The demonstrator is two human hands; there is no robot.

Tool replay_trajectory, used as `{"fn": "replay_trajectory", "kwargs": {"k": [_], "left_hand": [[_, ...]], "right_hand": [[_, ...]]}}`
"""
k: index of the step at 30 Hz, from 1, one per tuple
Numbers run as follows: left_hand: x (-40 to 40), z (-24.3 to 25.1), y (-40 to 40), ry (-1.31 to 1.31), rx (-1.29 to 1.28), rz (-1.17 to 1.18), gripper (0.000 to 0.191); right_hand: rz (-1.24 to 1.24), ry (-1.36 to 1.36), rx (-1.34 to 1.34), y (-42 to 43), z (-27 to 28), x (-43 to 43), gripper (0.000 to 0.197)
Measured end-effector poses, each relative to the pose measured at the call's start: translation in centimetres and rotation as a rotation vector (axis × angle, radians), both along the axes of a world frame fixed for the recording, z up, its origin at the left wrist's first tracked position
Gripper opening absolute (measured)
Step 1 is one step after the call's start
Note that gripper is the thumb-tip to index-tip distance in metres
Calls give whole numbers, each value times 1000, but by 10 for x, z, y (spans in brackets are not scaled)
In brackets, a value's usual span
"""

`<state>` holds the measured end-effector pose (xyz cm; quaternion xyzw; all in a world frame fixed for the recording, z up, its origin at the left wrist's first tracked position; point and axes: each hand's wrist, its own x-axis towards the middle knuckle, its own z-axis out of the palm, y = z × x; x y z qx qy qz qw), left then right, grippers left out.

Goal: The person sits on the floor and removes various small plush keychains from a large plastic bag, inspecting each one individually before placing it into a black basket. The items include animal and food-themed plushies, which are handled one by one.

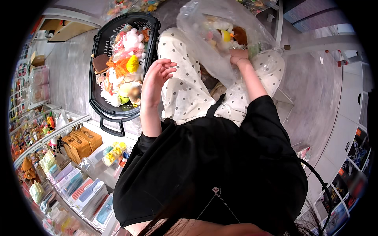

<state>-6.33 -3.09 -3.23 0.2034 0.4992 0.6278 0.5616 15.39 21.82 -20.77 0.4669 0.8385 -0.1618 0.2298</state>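
My left hand (161, 70) hangs between the basket and my knee, fingers loosely curled and apart, with nothing in it. Beside it stands a black plastic shopping basket (92, 88), heaped with small plush toys (133, 39), some in clear wrapping. Orange and yellow pieces and a brown square plush (101, 63) lie among them. A large clear plastic bag (203, 50) rests across my lap, mouth towards me. At its opening is my right hand (238, 55), close to more plush toys, including a yellow and brown one (226, 36). Its fingertips are hidden, so any grip cannot be made out.
Shelving at the left holds packaged combs (88, 188), a woven brown case (82, 143) and hanging toys (28, 168). White drawers (339, 141) line the right side. More wrapped toys (124, 7) lie beyond the basket. A black cable (320, 180) curves beside my right side.
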Motion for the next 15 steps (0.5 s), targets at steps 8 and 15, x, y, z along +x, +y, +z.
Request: {"fn": "replay_trajectory", "kwargs": {"k": [8,15], "left_hand": [[44,41,17,100,139,-267,40],[77,61,39,154,198,-683,35]], "right_hand": [[-347,1208,-285,-32,124,41,46],[-720,1795,-363,-96,193,50,42]]}}
